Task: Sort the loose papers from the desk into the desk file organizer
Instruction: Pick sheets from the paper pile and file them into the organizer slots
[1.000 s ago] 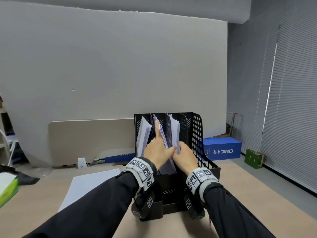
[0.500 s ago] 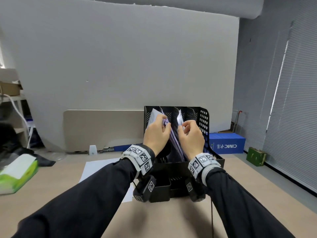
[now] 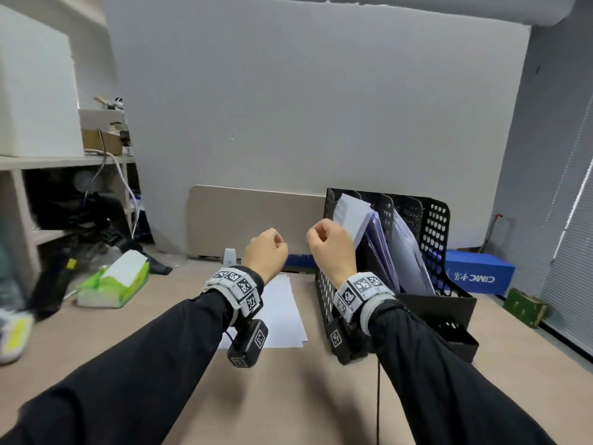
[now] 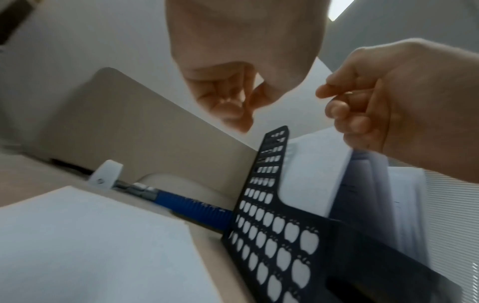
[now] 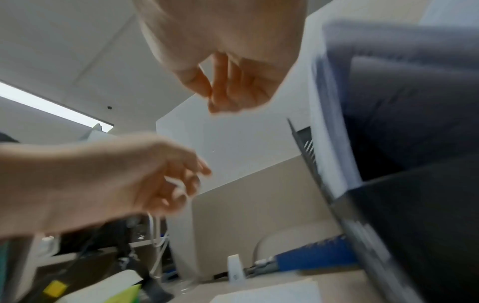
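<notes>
The black mesh file organizer (image 3: 434, 232) stands on the desk at the right, with white papers (image 3: 351, 216) in its left slot and more sheets (image 3: 406, 252) leaning in a slot further right. A loose stack of white sheets (image 3: 285, 309) lies flat on the desk just left of it. My left hand (image 3: 266, 252) hovers above those sheets, fingers loosely curled and holding nothing. My right hand (image 3: 330, 248) is raised beside the organizer's left wall, curled into a fist and empty. The left wrist view shows the organizer's wall (image 4: 272, 225) and the loose sheets (image 4: 90, 246).
A beige partition panel (image 3: 256, 220) stands at the desk's back edge, with a white clip (image 3: 229, 256) at its foot. A green tissue pack (image 3: 115, 281) lies at the left, near a cluttered shelf (image 3: 64, 162). A blue box (image 3: 475, 274) and a small green box (image 3: 524, 306) sit beyond the desk at the right.
Both hands have let go of the papers in the organizer and pulled back to the left, out of its slots. The head view has swung left.
</notes>
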Tool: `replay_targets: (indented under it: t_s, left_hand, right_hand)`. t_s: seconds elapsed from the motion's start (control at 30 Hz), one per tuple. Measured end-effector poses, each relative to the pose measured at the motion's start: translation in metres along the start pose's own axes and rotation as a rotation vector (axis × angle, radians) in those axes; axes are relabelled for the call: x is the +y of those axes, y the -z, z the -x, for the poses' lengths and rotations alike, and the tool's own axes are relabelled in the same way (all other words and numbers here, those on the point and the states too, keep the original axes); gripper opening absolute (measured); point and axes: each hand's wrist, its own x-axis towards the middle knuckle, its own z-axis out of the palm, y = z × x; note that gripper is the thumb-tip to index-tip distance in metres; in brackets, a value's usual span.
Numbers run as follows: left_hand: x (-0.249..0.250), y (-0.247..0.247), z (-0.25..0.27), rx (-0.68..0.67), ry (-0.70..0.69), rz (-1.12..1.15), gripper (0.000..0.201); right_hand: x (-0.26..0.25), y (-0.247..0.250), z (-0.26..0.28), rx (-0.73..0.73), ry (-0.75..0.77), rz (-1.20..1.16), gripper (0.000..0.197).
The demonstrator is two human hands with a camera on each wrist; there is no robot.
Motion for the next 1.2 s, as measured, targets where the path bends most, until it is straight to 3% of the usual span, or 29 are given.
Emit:
replay_targets:
  t_s: [0.13,0.17,0.23,0.33,0.47,0.63,0.7,0.77,0.93,1.03,1.1,1.17,1.2]
  left_hand:
    - [-0.064,0.0,0.006,-0.233,0.349,0.027,0.01]
    - [-0.08,-0.001,0.01,-0.284,0.432,0.023,0.012]
    - [-0.109,-0.003,0.015,-0.355,0.549,0.003,0.024]
    - [-0.133,-0.005,0.016,-0.442,0.599,-0.026,0.037]
    - [-0.143,-0.002,0.008,-0.575,0.603,-0.088,0.027]
    - [-0.15,0.0,0.003,-0.648,0.624,-0.045,0.022]
    - [-0.149,0.002,0.007,-0.635,0.636,0.012,0.02]
    - [-0.147,0.006,0.01,-0.599,0.662,0.074,0.022]
    - [-0.143,0.014,0.017,-0.562,0.73,0.24,0.065]
    - [-0.139,0.022,0.018,-0.574,0.762,0.39,0.094]
    - [-0.139,0.029,0.016,-0.615,0.781,0.468,0.11]
    - [-0.14,0.032,0.016,-0.651,0.808,0.486,0.109]
    - [-0.14,0.032,0.017,-0.63,0.822,0.482,0.098]
  right_hand:
    - [0.004,-0.047,0.017,-0.43,-0.546,-0.283,0.009]
    - [0.01,-0.057,0.023,-0.533,-0.647,-0.249,0.01]
    - [0.031,-0.078,0.034,-0.666,-0.732,-0.091,0.031]
    - [0.06,-0.098,0.045,-0.643,-0.717,0.043,0.034]
    - [0.081,-0.104,0.042,-0.487,-0.795,-0.017,0.05]
    - [0.087,-0.102,0.044,-0.43,-0.898,-0.143,0.029]
    - [0.087,-0.101,0.046,-0.452,-0.901,-0.146,0.012]
    - [0.083,-0.1,0.046,-0.487,-0.886,-0.121,0.014]
    - [0.062,-0.103,0.049,-0.543,-0.698,-0.255,0.002]
    - [0.035,-0.103,0.054,-0.751,-0.523,-0.298,0.021]
    - [0.025,-0.104,0.058,-0.911,-0.474,-0.255,0.048]
    - [0.024,-0.109,0.059,-1.012,-0.479,-0.221,0.058]
    - [0.026,-0.109,0.058,-1.01,-0.493,-0.232,0.056]
